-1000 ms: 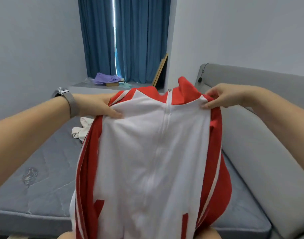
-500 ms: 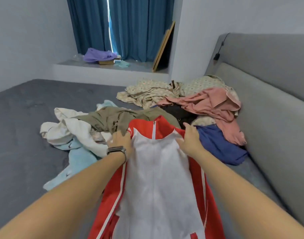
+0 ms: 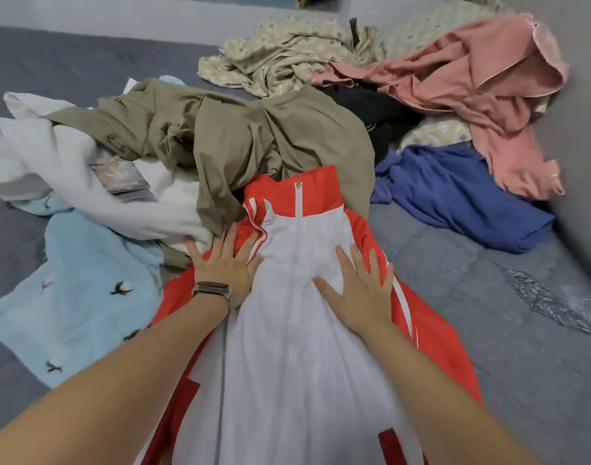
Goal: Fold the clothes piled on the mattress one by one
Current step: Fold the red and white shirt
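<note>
light blue fleece garment (image 3: 69, 297) with small dark bird marks lies flat at the near left of the grey mattress (image 3: 472, 280). just beyond it, a white garment (image 3: 52, 162) is bunched, with a printed panel showing in its folds. an olive-brown garment (image 3: 247, 139) is heaped to its right, its near edge touching the collar of the red and white jacket (image 3: 297, 330).

the jacket lies front-up along the middle of the mattress, zip closed, red collar at the far end against the pile, body running toward the near edge.

left hand (image 3: 225, 266): palm down on the jacket's left shoulder, fingers straight and spread, fingertips reaching the olive-brown and white cloth. a dark wristband (image 3: 211, 290) sits on that wrist.

right hand (image 3: 361, 290): palm down on the jacket's right chest, fingers straight and spread, thumb out to the left. neither hand pinches cloth.

far centre, a beige patterned garment (image 3: 280, 52) is crumpled. right of it, a black garment (image 3: 378, 112) is partly buried. a blue garment (image 3: 455, 193) lies crumpled at right, and a pink garment (image 3: 472, 82) is draped beyond and over it, against the grey upholstered headboard (image 3: 582, 129). a worn patch (image 3: 542, 300) marks the mattress at near right.
</note>
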{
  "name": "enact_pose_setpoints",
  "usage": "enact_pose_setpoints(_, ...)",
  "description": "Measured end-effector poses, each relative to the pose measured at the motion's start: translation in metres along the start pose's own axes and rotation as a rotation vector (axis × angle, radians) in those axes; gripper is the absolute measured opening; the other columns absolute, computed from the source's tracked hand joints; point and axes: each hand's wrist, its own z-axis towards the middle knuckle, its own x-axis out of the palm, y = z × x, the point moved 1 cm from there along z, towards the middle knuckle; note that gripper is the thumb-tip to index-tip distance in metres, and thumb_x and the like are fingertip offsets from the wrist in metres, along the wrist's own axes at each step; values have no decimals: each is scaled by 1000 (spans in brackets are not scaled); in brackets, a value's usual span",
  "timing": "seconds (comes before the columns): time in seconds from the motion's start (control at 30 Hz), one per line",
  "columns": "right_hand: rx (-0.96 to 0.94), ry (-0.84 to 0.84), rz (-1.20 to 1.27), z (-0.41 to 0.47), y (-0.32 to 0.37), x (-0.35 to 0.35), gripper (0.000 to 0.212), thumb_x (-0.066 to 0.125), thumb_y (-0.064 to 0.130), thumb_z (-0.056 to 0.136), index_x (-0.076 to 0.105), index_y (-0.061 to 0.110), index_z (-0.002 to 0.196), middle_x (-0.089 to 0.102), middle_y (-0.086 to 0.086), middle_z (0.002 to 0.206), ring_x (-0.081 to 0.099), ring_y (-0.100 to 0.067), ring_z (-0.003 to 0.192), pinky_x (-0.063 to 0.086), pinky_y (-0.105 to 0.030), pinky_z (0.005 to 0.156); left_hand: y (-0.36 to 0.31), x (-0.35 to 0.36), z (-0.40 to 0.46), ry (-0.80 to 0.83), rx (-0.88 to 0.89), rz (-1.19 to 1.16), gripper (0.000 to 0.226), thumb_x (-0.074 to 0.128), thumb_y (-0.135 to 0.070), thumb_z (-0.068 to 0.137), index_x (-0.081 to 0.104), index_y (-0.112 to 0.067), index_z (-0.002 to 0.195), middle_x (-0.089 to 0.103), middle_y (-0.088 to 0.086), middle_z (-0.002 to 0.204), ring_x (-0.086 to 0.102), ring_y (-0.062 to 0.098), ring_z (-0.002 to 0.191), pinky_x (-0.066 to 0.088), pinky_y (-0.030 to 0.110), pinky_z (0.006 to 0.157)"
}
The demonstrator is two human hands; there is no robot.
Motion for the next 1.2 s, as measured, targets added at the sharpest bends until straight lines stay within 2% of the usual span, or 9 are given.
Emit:
enact_pose_setpoints(0.13,-33,165,221,-22,-10,-24,79,55,55,89,15,32,154,4,3,163,-6,-24,150,-4,-39,120,-7,-17,-29,-8,-24,68,51,32,-38,96,43,-25,144,37,11,152,39,31,136,18,72,106)
enact_pose_setpoints(0.23,-67,197,172,-76,-26,-32,73,55,38,94,15,29,154,0,-2,164,-4,-23,150,-2,-31,120,-14,-37,-91,90,32,93,58,28,-31,94,36,-12,148,28,7,156,25,33,144,27,63,109)
enact_pose_setpoints(0.4,68,46,157,-173,-46,-39,70,60,31,87,29,29,150,19,-4,160,16,-25,147,14,-39,120,-23,-57,-198,477,244,75,66,26,-39,101,-4,-13,154,-11,4,161,-9,25,148,-4,44,119)
enact_pose_setpoints(0.53,311,-43,291,-235,-60,-36,60,62,39,87,43,22,141,45,-2,143,39,-27,129,33,-40,108,-16,-58,-245,457,229,130,66,1,-48,95,-10,-18,153,-14,4,161,-10,22,149,-10,48,117)
enact_pose_setpoints(0.7,370,171,131,-270,-67,-35,47,48,33,94,43,29,141,40,-4,138,38,-30,124,37,-39,106,-5,-38,-291,445,192,41,78,-2,-56,95,51,-19,139,46,19,143,42,39,132,23,66,98)
enact_pose_setpoints(0.83,418,322,118,-279,-63,-39,64,54,41,86,27,40,144,40,-7,138,41,-32,126,42,-42,103,-2,-36,-306,406,185,42,70,11,-60,92,48,-22,138,52,17,139,32,38,131,41,72,86)
enact_pose_setpoints(0.97,388,258,90,-266,-53,-38,22,51,19,89,57,14,109,62,-9,114,59,-29,107,49,-31,86,-11,-53,-303,399,161,-62,67,10,-56,91,2,-32,153,-9,0,162,-16,29,147,-9,62,111)
enact_pose_setpoints(1.1,395,263,116,-257,-50,-39,29,49,19,92,38,18,65,47,1,73,55,-26,86,44,-28,73,-15,-64,-309,198,181,-119,57,28,-46,89,43,-30,142,30,4,155,10,29,148,-18,54,108)
enact_pose_setpoints(1.2,348,328,66,-257,-49,-39,25,47,31,95,40,19,73,59,-2,94,57,-27,98,46,-30,85,-23,-67,-310,160,252,-286,36,37,-34,97,53,-29,129,32,-1,153,8,22,149,-17,39,112)
